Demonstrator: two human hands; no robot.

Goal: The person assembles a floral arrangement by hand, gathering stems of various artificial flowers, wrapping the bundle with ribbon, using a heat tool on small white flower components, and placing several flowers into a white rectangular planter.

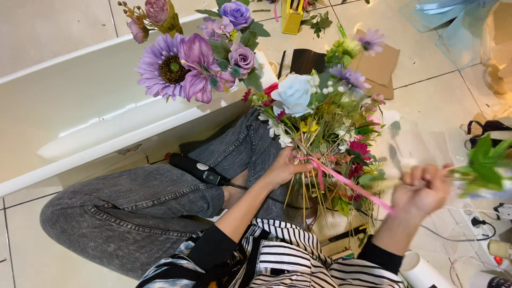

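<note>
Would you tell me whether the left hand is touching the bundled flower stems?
Touching: the head view shows the left hand wrapped around the bundled flower stems.

Black sleeves (pixel 213 246) end short of each hand, pushed up the forearms. Over them lies a black-and-white striped top (pixel 298 264). Grey jeans (pixel 138 208) with pale seam stitching cover the legs.

Pink ribbon (pixel 349 183), purple flowers (pixel 184 66), grey jeans (pixel 144 208).

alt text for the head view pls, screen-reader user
Left hand holds a mixed bouquet by its stems while the right hand pulls a pink ribbon taut from them. The person sits on a tiled floor.
</note>
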